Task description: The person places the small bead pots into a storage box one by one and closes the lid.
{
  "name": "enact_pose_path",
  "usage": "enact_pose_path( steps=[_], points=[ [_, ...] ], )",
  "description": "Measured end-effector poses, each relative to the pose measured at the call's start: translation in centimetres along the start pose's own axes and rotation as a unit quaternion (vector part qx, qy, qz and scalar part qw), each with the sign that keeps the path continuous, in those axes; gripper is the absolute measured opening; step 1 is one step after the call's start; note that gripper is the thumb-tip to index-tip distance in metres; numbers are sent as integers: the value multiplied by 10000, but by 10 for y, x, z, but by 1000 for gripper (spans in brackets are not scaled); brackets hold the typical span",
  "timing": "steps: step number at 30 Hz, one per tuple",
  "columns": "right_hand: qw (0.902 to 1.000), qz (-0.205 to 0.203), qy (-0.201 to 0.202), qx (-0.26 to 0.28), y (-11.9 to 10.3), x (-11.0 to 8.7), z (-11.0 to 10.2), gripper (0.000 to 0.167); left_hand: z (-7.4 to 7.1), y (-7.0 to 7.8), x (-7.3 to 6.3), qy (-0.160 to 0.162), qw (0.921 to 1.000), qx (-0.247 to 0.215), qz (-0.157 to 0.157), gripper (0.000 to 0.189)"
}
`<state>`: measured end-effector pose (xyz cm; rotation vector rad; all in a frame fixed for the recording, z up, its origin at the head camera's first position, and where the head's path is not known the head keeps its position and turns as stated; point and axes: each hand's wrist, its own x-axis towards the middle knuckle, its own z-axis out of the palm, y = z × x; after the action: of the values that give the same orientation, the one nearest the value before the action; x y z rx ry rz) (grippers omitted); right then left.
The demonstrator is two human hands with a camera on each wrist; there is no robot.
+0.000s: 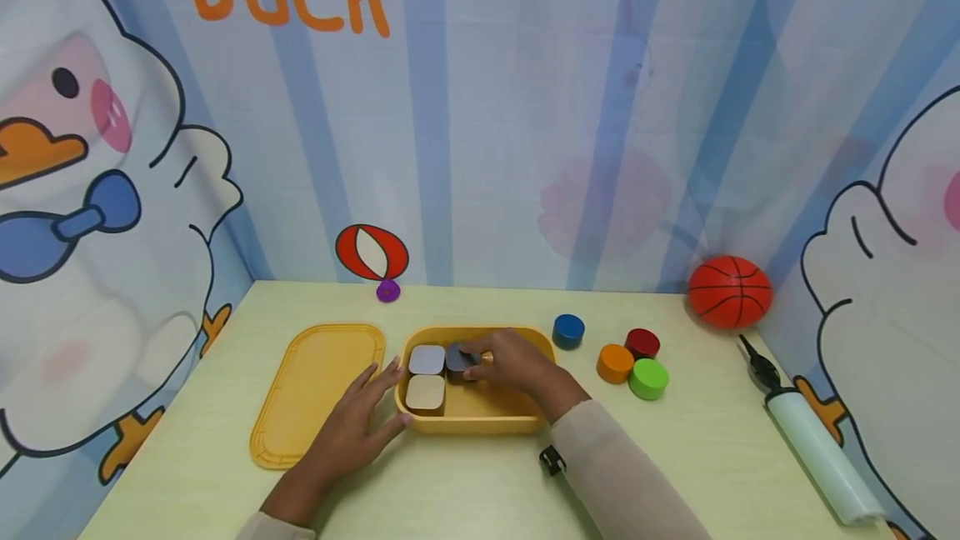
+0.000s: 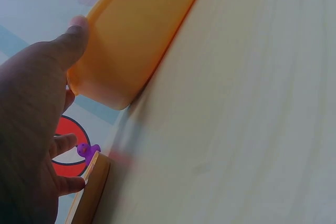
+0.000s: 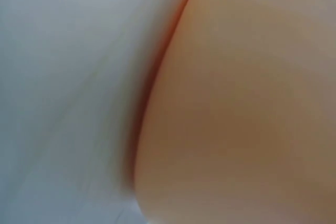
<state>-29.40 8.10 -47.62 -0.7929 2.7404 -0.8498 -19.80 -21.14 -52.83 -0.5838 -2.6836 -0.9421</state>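
In the head view, a yellow plastic box [image 1: 480, 425] stands at the middle of the table. My right hand [image 1: 517, 367] reaches into it and pinches a dark grey rounded block [image 1: 455, 363] by its sides. Beside that block, at the box's left end, sit a light grey block [image 1: 427, 359] and a beige block [image 1: 425, 392]. My left hand [image 1: 352, 432] has its fingers spread and fairly straight, with the thumb against the box's rim. The right wrist view, blurred, shows only the box's wall [image 3: 236, 103] close up.
Left of the box lies a flat yellow lid [image 1: 315, 394]. Blue [image 1: 568, 331], orange [image 1: 615, 363], dark red [image 1: 642, 343] and green [image 1: 648, 378] round pieces stand to the right. Farther right are a red basketball [image 1: 730, 292] and a pale green pump [image 1: 821, 452]. A purple toy duck [image 1: 387, 290] sits behind.
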Motion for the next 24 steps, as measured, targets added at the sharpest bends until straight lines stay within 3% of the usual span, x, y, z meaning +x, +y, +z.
enact_pose_path(
  steps=[13, 19, 24],
  points=[
    [9996, 3, 299, 3, 1, -13, -5, 44, 1, 0, -1, -49, 10000, -24, -40, 68],
    [9959, 227, 843, 242, 8, -30, -19, 42, 3, -2, -2, 20, 10000, -43, 83, 68],
    [9858, 120, 1621, 421, 18, -47, -33, 37, 1, -3, -2, 3, 9999, 22, 105, 68]
  ],
)
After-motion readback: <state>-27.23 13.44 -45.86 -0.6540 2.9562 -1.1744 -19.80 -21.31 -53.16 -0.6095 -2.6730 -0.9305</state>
